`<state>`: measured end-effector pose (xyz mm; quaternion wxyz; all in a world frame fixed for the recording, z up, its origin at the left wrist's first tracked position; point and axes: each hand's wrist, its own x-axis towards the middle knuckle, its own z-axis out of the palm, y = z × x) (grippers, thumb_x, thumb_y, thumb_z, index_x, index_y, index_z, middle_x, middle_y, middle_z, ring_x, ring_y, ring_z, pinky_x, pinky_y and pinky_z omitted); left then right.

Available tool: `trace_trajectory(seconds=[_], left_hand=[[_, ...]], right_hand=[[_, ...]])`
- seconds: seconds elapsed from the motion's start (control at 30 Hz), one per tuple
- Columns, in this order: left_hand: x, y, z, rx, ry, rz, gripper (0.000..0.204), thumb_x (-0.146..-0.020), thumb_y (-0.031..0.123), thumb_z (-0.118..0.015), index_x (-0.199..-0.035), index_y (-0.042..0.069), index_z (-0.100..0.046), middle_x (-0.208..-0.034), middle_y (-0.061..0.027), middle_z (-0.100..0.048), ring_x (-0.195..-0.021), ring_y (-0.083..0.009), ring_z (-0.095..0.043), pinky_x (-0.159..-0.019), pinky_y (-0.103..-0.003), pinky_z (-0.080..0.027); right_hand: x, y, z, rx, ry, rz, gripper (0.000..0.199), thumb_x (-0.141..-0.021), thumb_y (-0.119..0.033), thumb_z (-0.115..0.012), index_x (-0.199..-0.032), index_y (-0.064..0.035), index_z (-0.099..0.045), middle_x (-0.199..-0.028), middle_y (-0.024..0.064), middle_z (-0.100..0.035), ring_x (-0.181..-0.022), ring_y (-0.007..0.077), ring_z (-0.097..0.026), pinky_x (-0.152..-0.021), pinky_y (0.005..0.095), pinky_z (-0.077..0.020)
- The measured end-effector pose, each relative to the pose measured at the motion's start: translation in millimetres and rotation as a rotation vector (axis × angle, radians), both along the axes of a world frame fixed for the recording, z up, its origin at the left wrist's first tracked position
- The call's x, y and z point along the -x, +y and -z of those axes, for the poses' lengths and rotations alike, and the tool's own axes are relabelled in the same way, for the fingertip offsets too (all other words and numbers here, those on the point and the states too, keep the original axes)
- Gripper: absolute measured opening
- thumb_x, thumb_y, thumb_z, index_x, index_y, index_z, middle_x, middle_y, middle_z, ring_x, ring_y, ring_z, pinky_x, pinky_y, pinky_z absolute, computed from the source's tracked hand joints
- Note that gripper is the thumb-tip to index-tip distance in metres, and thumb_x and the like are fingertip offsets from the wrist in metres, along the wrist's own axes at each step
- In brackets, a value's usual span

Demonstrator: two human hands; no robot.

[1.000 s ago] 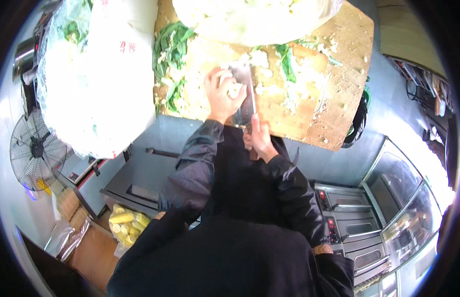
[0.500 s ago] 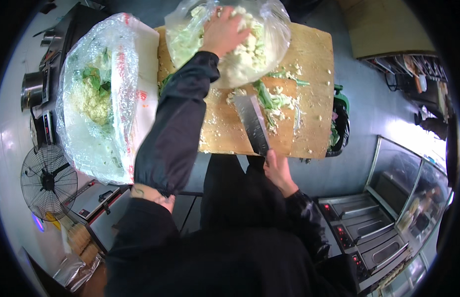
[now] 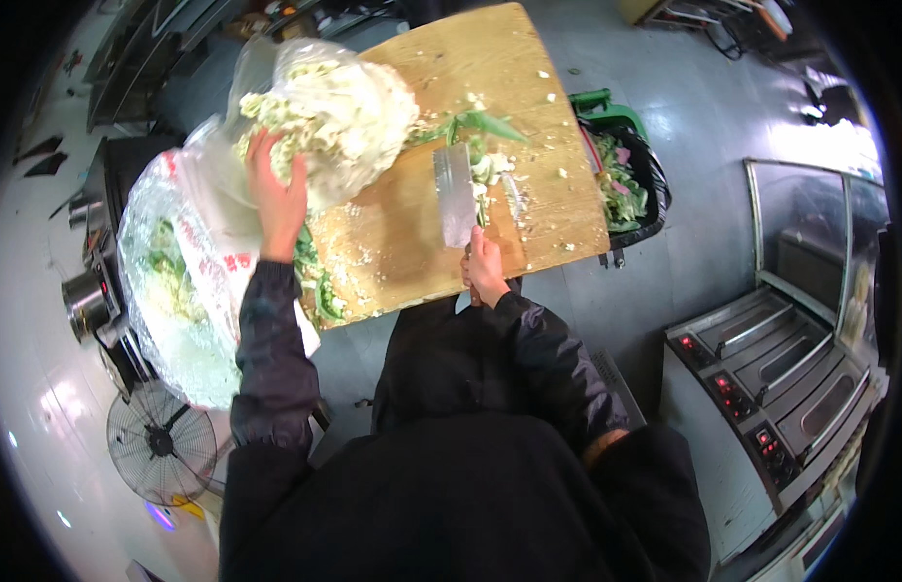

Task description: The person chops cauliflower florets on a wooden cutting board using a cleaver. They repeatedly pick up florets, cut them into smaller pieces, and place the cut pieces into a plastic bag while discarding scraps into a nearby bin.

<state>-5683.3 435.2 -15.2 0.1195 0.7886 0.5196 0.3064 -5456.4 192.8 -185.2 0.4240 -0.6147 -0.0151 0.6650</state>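
A clear plastic bag full of cauliflower florets (image 3: 339, 131) lies on the far left part of a wooden cutting board (image 3: 393, 254). My left hand (image 3: 279, 192) is at the bag's near left side, thumb and fingers apart, fingertips against the florets. In my right hand (image 3: 485, 267), closed round the handle, is a cleaver (image 3: 456, 194). Its broad blade points away from me over the board. Right beside the blade lie cauliflower trimmings (image 3: 488, 167), and a green leaf piece (image 3: 492, 124) is just beyond them. Crumbs of cauliflower are scattered across the wood.
Left of the board stands a white box (image 3: 239, 262) under clear wrap, with cauliflower (image 3: 169, 276) inside. Beyond the right edge is a green bin (image 3: 637, 118) with a black liner, holding leaf scraps. A fan (image 3: 162, 441) stands lower left, a metal cooking unit (image 3: 776, 388) at right.
My left hand has moved from on top of the florets to the bag's near left side. The whole view has turned, and the cleaver stays in my right hand over the board.
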Motion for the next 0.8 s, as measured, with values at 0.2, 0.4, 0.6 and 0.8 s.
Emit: trace_trajectory(seconds=[0.2, 0.4, 0.6, 0.8], left_hand=[[20, -107, 24, 0.205, -0.08, -0.179, 0.032, -0.086, -0.003, -0.062, -0.118, 0.001, -0.06, -0.131, -0.0161, -0.058, -0.125, -0.0317, -0.055, -0.104, -0.041, -0.045], [60, -199, 75, 0.61, 0.069, -0.169, 0.027, -0.088, -0.003, -0.061, -0.115, 0.001, -0.063, -0.111, -0.0129, -0.067, -0.102, -0.0237, -0.066, -0.084, -0.033, -0.055], [121, -285, 114, 0.93, 0.035, -0.272, 0.017, -0.093, 0.01, -0.066, -0.109, 0.004, -0.067, -0.097, -0.0086, -0.075, -0.088, -0.0189, -0.072, -0.08, -0.032, -0.055], [129, -311, 132, 1.165, 0.062, -0.186, 0.024, -0.092, 0.009, -0.068, -0.115, 0.004, -0.068, -0.102, -0.0099, -0.076, -0.095, -0.0195, -0.073, -0.085, -0.033, -0.057]], right_hand=[[-102, -25, -13, 0.046, 0.055, 0.199, 0.053, -0.108, -0.057, -0.041, -0.079, -0.0124, -0.039, -0.06, -0.0021, -0.037, -0.042, 0.0095, -0.034, -0.039, 0.0287, -0.0288], [-197, -54, -11, 0.038, -0.107, 0.145, 0.05, -0.108, -0.056, -0.04, -0.082, -0.0134, -0.04, -0.059, -0.0025, -0.035, -0.042, 0.0093, -0.035, -0.037, 0.0275, -0.0305], [-224, -57, -29, 0.026, -0.308, 0.108, 0.054, -0.109, -0.052, -0.039, -0.088, -0.0058, -0.057, -0.061, -0.0003, -0.046, -0.046, 0.0103, -0.042, -0.041, 0.0288, -0.0346], [-133, 50, -30, -0.179, -0.537, -0.16, 0.054, -0.108, -0.045, -0.047, -0.112, 0.0049, -0.066, -0.087, 0.0247, -0.066, -0.077, 0.0285, -0.062, -0.077, 0.0454, -0.0503]])
